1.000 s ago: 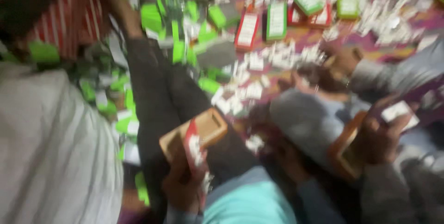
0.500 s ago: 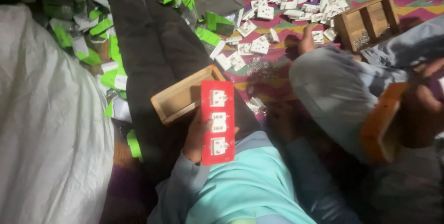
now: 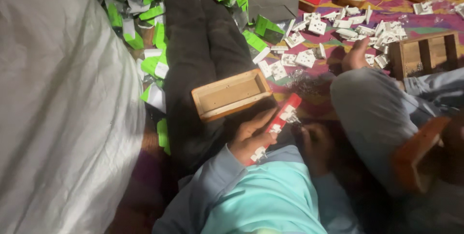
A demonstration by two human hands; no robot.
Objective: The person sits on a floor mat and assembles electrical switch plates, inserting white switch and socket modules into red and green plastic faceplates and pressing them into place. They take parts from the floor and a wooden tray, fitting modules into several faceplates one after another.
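My left hand [image 3: 249,136] grips a long red plate [image 3: 282,119] fitted with white switch modules, tilted so that I see mostly its edge. My right hand [image 3: 316,144] lies in shadow just right of the plate, near its lower part; I cannot make out its fingers. An open, empty wooden box [image 3: 231,94] rests on my dark-trousered leg [image 3: 203,45] just above my left hand.
A white sack [image 3: 63,108] fills the left. Green and white cartons [image 3: 154,36] and loose white modules [image 3: 309,50] litter the patterned mat. Another person's grey knee [image 3: 372,113] is at the right with a wooden frame [image 3: 415,152]. Another wooden frame [image 3: 425,52] lies beyond.
The red plate has turned from facing me flat to nearly edge-on and now slants to the right. The view has shifted, and the wooden box stays on my leg.
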